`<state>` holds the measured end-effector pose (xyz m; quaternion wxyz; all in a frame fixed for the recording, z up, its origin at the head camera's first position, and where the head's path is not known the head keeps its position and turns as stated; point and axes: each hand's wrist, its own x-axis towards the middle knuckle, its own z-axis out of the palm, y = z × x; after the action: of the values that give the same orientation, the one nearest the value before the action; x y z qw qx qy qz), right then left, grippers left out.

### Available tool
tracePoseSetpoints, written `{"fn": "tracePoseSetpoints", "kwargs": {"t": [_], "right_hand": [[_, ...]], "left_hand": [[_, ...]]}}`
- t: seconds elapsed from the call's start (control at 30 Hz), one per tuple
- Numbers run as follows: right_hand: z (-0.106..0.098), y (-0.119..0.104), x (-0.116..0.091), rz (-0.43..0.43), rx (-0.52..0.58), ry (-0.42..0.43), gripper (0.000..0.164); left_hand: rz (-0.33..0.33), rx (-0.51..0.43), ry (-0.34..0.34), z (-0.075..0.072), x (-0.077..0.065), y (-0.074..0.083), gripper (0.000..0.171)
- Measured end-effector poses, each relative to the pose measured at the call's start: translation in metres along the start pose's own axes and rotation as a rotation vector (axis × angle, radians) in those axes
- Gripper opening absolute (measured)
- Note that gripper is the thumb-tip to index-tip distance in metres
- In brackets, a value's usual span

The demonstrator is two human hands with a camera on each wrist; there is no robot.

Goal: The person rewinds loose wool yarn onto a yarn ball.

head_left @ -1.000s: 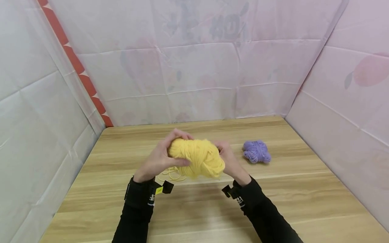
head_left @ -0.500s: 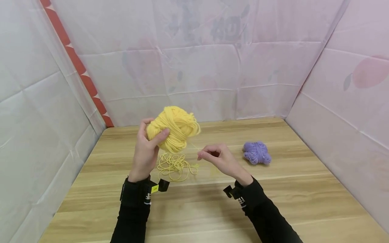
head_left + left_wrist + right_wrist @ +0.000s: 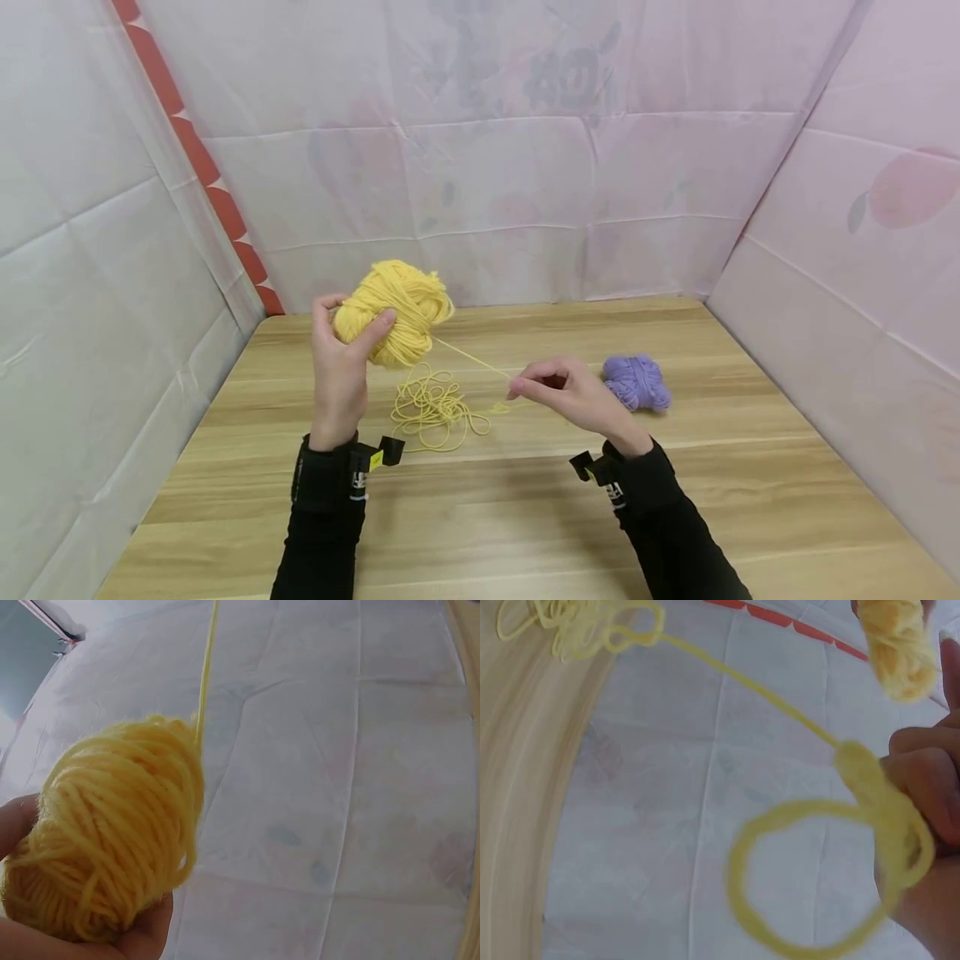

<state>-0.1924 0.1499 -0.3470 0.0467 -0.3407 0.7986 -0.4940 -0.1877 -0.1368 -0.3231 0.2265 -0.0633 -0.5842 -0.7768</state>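
My left hand grips a thick yellow skein of yarn, thumb across its front, raised above the back of the table. From the skein a single yellow strand stretches taut down to my right hand, which pinches it between thumb and fingertips. In the left wrist view the skein fills the palm and the strand leaves its upper side. A loose loop of yarn hangs by the right hand in the right wrist view. Below the skein, a tangled heap of unwound yellow yarn lies on the tabletop.
A small purple skein of yarn lies on the wooden table, just beyond my right hand. Pale printed sheets hang as walls at the back and both sides of the table.
My left hand has lifted the yellow skein up and to the left. My right hand has come away from it to the right, drawing out the strand. The heap of yarn is now uncovered.
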Motion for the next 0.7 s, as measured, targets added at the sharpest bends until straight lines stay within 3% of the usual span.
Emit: {"fn": "tracePoseSetpoints", "kwargs": {"t": [0.13, 0.23, 0.37, 0.5, 0.6, 0.7], "right_hand": [[-0.01, -0.003, -0.006, -0.043, -0.016, -0.004, 0.015], [-0.016, -0.006, -0.012, -0.076, -0.052, 0.018, 0.016], [-0.02, -0.012, -0.017, -0.094, -0.079, 0.067, 0.016], [-0.021, -0.016, -0.02, -0.11, -0.077, 0.128, 0.016], [-0.021, -0.016, -0.019, -0.154, -0.079, 0.166, 0.019], [-0.019, -0.014, -0.017, -0.209, -0.084, 0.194, 0.02]], "left_hand": [[-0.005, 0.125, -0.001, 0.0, 0.001, -0.004, 0.047], [-0.013, 0.281, -0.063, 0.002, 0.002, -0.008, 0.05], [0.025, 0.501, -0.23, 0.007, 0.001, -0.013, 0.054], [0.15, 0.667, -0.431, 0.015, -0.001, -0.019, 0.054], [0.229, 0.723, -0.556, 0.023, -0.006, -0.024, 0.051], [0.258, 0.741, -0.651, 0.033, -0.012, -0.028, 0.051]]}}
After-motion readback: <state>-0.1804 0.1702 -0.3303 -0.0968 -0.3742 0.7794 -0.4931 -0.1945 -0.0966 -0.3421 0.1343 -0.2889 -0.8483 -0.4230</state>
